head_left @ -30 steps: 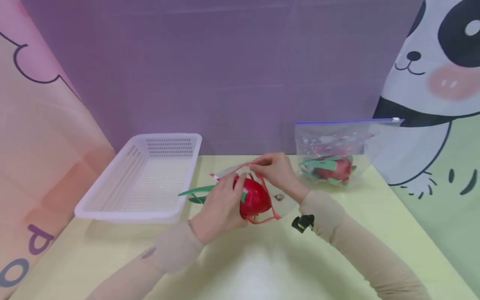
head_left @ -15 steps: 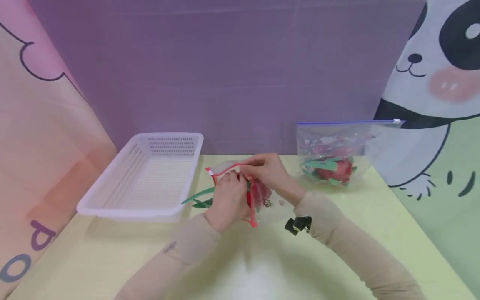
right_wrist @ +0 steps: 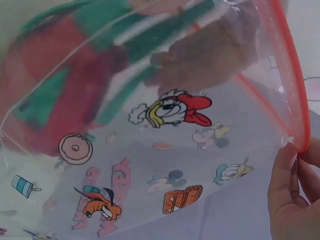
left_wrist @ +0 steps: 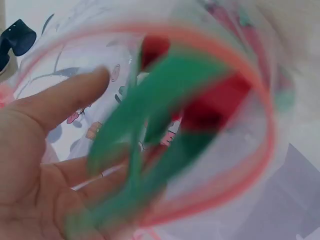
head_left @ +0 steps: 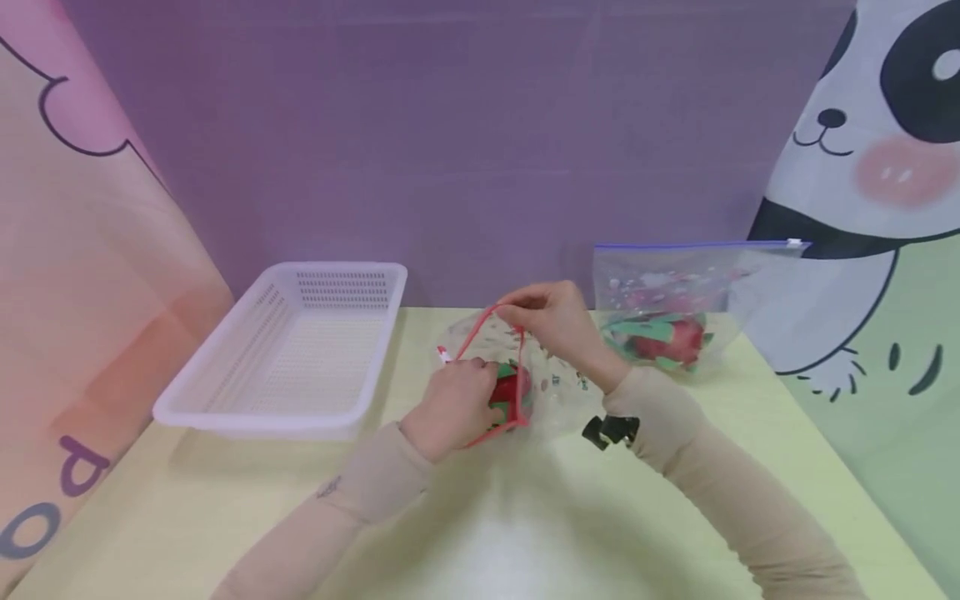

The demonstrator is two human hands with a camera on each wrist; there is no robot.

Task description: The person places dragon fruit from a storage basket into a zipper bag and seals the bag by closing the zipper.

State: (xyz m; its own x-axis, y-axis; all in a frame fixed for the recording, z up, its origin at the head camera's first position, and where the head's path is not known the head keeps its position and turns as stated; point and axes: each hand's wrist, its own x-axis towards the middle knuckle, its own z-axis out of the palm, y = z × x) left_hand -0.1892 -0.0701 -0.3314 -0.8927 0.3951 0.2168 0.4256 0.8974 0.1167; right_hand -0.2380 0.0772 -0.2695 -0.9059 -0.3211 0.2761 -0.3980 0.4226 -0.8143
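A red dragon fruit (head_left: 508,387) with long green leaves lies inside a clear zip bag (head_left: 558,392) with a red rim and cartoon prints. My left hand (head_left: 453,407) reaches into the bag's mouth. In the left wrist view its thumb stands apart, its fingers (left_wrist: 82,172) are loosely extended, and the blurred green leaves cross in front of the palm. My right hand (head_left: 558,327) pinches the red rim at the top and holds the mouth wide. The right wrist view shows the fruit (right_wrist: 55,95) through the plastic, deeper in than my left fingers.
At the left stands a white perforated basket (head_left: 258,421). A second clear bag (head_left: 667,292) with a blue zip, a red and green fruit inside, stands upright at the back right. The purple backdrop (head_left: 487,167) rises behind the pale yellow table (head_left: 495,533).
The dragon fruit has gone from the bag's mouth to inside it, moving right, and its leaves no longer stick out. My left hand has loosened from it. My right hand has lifted the rim slightly.
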